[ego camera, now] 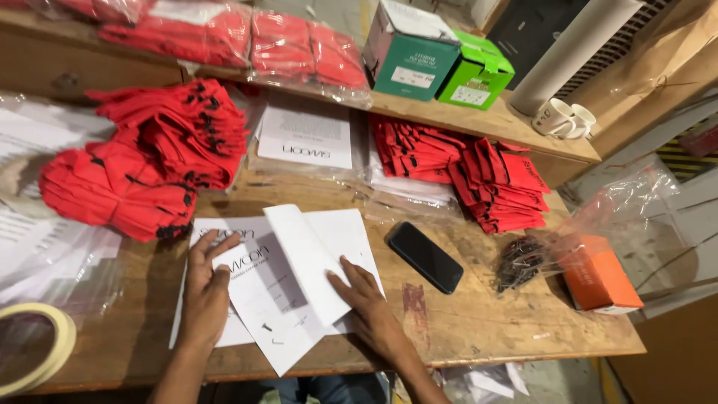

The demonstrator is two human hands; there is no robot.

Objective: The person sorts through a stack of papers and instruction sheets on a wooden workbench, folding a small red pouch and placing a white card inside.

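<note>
Roll of tape [34, 348] at the far-left edge of the bench [516, 329]. Heap of red cloth pouches [146, 161] behind. Left hand [206, 288]: grip open, palm and fingers flat on the white sheets [254, 280], pinning them. White folded card [310, 258], one flap raised, at centre. Right hand [366, 295]: grip open, fingers pressing the card's lower edge; nothing grasped. Step judged: creasing the fold; further handling calls for steady pressure along the crease. Black phone [425, 256] just right. Second pouch stack [479, 179], orange box [598, 277] in clear plastic, far right.
</note>
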